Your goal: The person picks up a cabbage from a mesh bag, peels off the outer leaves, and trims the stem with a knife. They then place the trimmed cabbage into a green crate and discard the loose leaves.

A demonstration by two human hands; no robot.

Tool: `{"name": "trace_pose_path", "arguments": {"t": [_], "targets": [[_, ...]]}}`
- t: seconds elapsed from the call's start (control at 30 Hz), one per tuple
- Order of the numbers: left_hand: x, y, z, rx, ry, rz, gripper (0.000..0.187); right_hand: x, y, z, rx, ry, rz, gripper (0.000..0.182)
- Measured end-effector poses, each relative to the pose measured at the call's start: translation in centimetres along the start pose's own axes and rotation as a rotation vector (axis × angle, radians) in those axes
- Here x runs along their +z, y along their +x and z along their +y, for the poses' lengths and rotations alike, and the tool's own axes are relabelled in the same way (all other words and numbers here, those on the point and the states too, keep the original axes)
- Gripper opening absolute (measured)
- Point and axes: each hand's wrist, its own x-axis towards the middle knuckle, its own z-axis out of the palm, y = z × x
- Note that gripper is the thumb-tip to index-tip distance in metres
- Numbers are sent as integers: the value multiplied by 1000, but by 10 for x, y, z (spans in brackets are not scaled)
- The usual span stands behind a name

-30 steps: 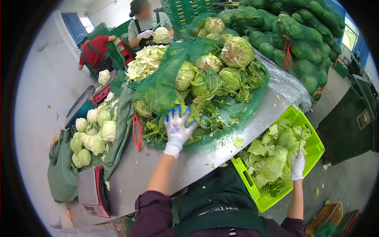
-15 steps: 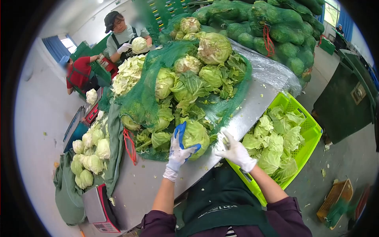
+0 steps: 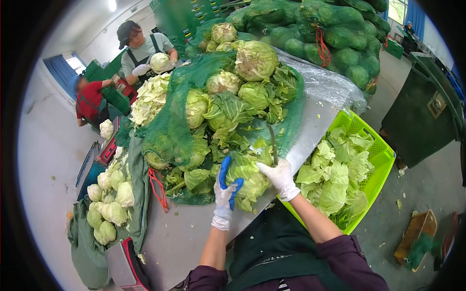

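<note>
1. Left grip (image 3: 227, 192): open, fingers extended, thumb spread, palm side against the left of the cabbage (image 3: 246, 175)
2. Right grip (image 3: 280, 178): closed on the knife (image 3: 273, 145), at the cabbage's right side; blade points away from me
3. Cabbage sits between my grips, near the edge of the surface (image 3: 182, 242), by the loose leaves and green mesh (image 3: 177, 109)
4. My left forearm reaches nearly straight forward; right forearm angles forward and left, beside the leaf-filled crate (image 3: 384, 167)
</note>
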Motion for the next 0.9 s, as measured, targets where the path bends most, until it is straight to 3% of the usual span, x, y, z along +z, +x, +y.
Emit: {"name": "trace_pose_path", "arguments": {"t": [0.03,0.1,0.13,0.17,0.23,0.27,0.3,0.33,0.37,0.43,0.5,0.53,0.57,0.63,0.67,0.83,0.9], "targets": [[2,6,1,-7,-1,-10,80,-10,-2,-18,4,-2,11,35],[13,20,6,100,149,-93,77,-34,2,-61,259,252,-25,31],[15,31,-3,126,164,-171,70,-42,7,-64,194,304,43,31],[20,42,-7,133,392,-270,63,-53,13,-77,115,262,104,34],[44,48,-23,108,193,-309,58,-89,30,-77,182,-77,127,55],[50,53,-34,71,117,-349,58,-103,30,-63,182,-81,143,55],[52,59,-41,71,112,-366,58,-114,33,-41,-8,-414,262,73],[52,67,-46,273,566,-391,59,-122,33,-26,-200,-747,375,93],[57,74,-45,485,1017,-393,61,-123,27,-29,-29,-546,155,116],[76,72,-38,424,968,-420,64,-109,-1,-39,48,-574,-26,111],[106,61,-22,394,440,-365,65,-87,-8,-31,-1,-670,-7,104],[105,66,-24,576,676,-367,68,-82,-5,-14,-148,-645,126,77],[107,64,-25,579,683,-374,68,-83,3,-5,-148,-638,132,77],[107,56,-27,666,1068,-285,75,-90,20,7,-42,-637,157,48],[106,53,-26,667,1074,-287,75,-93,24,6,-146,-662,244,26],[74,43,-38,422,757,-226,68,-174,45,80,85,-924,404,18],[41,41,-32,282,602,-272,68,-224,33,114,318,-963,393,23]]}}
